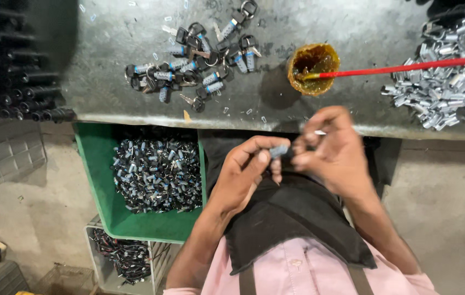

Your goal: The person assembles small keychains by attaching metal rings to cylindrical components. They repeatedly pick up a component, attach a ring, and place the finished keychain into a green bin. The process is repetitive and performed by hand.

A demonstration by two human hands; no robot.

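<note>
At nine o'clock from your hands, a stack of dark tubular parts (pixel 14 71) lies off the table's left end. Moving right, a green bin (pixel 99 180) sits below the table edge at about eight o'clock, heaped with small blue-and-black key pieces (pixel 156 175); it looks set low and close so you can drop or draw parts without reaching. Under it a pale crate (pixel 101 267) holds dark wiring. No label or sign shows on either.

On the grey table (pixel 107 98), at eleven o'clock, a loose cluster of keys (pixel 194 65) with blue sleeves and black heads is spread flat, probably kept apart from the bin's stock.

Your left hand (pixel 243 172) is curled at the centre, thumb and forefinger pinched on a small blue-grey key part (pixel 279 150), held just in front of your dark apron (pixel 292 213). Your right hand (pixel 331 150) meets it from the other side, fingertips closed on the same piece and on a thin silvery bit (pixel 320 132); motion blur hides exactly how that bit is gripped.

At twelve o'clock stands a small round cup of amber grease (pixel 313 66), with a red stick (pixel 407 68) resting in it and pointing to three o'clock, within easy reach. At two o'clock lies a heap of bright metal clips (pixel 451 82).
</note>
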